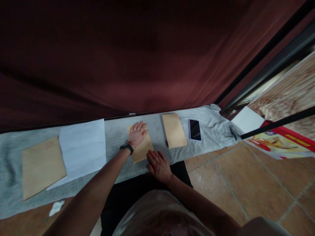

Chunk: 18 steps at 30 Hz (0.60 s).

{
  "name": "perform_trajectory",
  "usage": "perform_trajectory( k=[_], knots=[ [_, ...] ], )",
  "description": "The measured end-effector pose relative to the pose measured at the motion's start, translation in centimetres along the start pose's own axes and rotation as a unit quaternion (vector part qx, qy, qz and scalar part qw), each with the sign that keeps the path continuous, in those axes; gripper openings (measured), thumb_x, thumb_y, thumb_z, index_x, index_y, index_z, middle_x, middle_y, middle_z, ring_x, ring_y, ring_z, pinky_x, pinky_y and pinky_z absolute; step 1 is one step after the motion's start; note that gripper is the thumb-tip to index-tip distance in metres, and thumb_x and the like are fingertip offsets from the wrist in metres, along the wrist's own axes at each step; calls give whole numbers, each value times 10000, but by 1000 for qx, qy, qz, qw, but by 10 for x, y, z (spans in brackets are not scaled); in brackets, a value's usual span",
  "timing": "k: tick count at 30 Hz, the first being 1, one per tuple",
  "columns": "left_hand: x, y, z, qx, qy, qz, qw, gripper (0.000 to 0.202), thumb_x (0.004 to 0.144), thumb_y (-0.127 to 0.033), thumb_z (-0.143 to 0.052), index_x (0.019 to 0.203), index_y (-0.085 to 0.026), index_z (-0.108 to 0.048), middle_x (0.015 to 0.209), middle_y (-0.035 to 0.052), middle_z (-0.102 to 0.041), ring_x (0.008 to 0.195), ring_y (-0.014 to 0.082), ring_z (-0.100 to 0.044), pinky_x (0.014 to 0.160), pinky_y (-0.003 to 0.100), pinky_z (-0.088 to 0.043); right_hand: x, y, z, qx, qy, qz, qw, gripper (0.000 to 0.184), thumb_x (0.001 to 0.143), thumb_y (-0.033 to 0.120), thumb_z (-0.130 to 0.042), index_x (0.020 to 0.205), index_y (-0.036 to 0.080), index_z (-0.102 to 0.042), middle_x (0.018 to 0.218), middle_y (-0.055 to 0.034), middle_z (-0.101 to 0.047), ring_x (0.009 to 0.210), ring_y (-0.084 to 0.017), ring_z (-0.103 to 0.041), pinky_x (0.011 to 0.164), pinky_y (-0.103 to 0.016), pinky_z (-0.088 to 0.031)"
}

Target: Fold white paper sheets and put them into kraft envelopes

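Note:
A tan paper envelope (142, 151) lies flat on the grey cloth in front of me. My left hand (137, 132), with a dark band at its wrist, is laid flat on the envelope's upper part, fingers stretched out. At the envelope's lower right corner rests my right hand (159, 165), its fingers extended and the fingertips by the edge. Neither hand grips anything. To the right is a stack of similar tan envelopes (174, 130). Far left, a larger tan envelope (43, 164) partly covers white paper sheets (83, 144).
Grey cloth (211, 127) covers the long narrow surface. A phone (195, 129) with a dark screen lies right of the stack. Behind rises a dark red curtain (137, 65). Black bars and a colourful printed box (283, 142) stand at right, above the tiled floor (233, 173).

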<state>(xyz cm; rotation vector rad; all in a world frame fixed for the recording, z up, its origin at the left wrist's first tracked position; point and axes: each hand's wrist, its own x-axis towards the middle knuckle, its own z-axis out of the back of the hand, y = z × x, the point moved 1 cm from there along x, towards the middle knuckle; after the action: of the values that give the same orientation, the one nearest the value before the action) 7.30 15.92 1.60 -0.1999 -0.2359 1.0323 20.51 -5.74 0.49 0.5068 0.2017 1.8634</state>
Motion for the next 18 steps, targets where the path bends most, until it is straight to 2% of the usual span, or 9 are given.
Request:
perform_trajectory(
  k=[5, 9, 13, 18],
  knots=[
    [0, -9, 0, 20, 11, -1, 1000, 618, 1044, -334, -258, 1589, -84, -406, 1676, 143, -381, 1595, 297, -252, 1304, 528, -166, 0, 0, 1, -4, -1, 5, 1000, 588, 1035, 321, -549, 1587, 155, -431, 1625, -118, -464, 1476, -266, -473, 1281, -481, -280],
    [-19, -16, -4, 34, 16, -12, 999, 633, 1061, -353, -228, 1608, -63, -362, 1687, 149, -354, 1601, 272, -244, 1314, 494, -156, -1, -1, 0, -17, -9, 14, 1000, 572, 1050, 330, -534, 1582, 142, -436, 1613, -128, -481, 1479, -262, -468, 1290, -481, -259],
    [-59, -23, -6, 39, 17, -36, 998, 624, 1076, -381, -230, 1625, -109, -345, 1697, 124, -340, 1605, 254, -232, 1314, 475, -178, -2, -1, -4, -31, -17, 15, 999, 543, 1064, 328, -513, 1567, 131, -456, 1599, -130, -502, 1487, -258, -457, 1295, -475, -246],
    [-129, -36, -5, 27, 37, -92, 995, 580, 1083, -350, -235, 1613, -173, -390, 1674, 90, -394, 1590, 248, -278, 1301, 501, -228, -4, -1, -7, -47, -7, 21, 999, 539, 1067, 332, -500, 1551, 98, -468, 1601, -150, -495, 1497, -278, -437, 1296, -499, -238]
  ],
)
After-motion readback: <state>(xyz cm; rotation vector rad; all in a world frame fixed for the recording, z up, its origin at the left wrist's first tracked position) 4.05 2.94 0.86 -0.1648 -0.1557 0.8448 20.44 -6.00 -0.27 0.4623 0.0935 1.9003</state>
